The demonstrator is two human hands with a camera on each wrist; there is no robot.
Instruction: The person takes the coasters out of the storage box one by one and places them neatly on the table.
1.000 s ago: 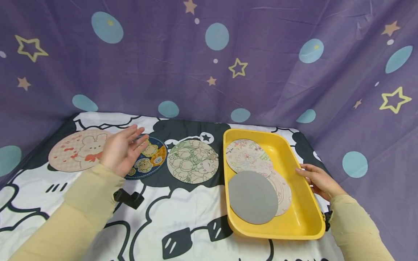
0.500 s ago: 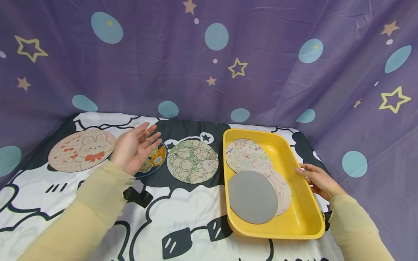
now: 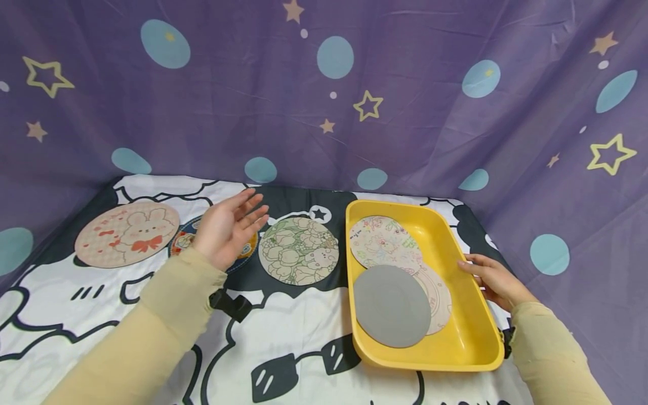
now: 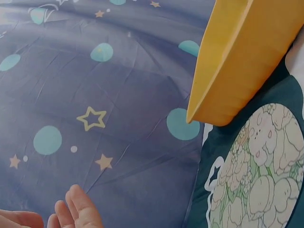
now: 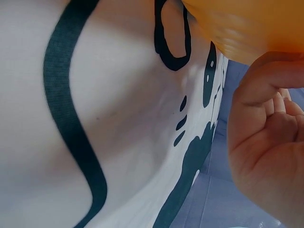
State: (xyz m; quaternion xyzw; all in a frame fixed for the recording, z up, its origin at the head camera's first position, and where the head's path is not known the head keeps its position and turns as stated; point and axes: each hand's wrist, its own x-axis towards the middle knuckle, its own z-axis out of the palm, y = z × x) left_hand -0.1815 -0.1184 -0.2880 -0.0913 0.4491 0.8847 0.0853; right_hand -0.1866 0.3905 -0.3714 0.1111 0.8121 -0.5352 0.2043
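With fingers loosely extended and nothing in its grasp, my left hand (image 3: 230, 228) hovers over a dark blue round mat (image 3: 181, 239), hiding its middle. To the right of it lies a round green floral mat (image 3: 298, 251), and to the left a pink bunny mat (image 3: 126, 234). My right hand (image 3: 498, 281) grips the right rim of a yellow tray (image 3: 468, 332), thumb over the edge and fingers outside. Inside the tray, a plain grey disc (image 3: 392, 306) overlaps a pale pink round mat (image 3: 439, 298) and a colourful doodle-print round mat (image 3: 385, 242).
A white and black cartoon cloth (image 3: 304, 320) covers the table. Behind it and along both sides hangs a purple curtain (image 3: 283, 84) with stars and blue dots. The tray's raised wall stands just right of the green mat.
My left hand has drifted rightward above the blue mat, uncovering the whole pink bunny mat and the blue mat's left side. My right hand and the tray have stayed put.
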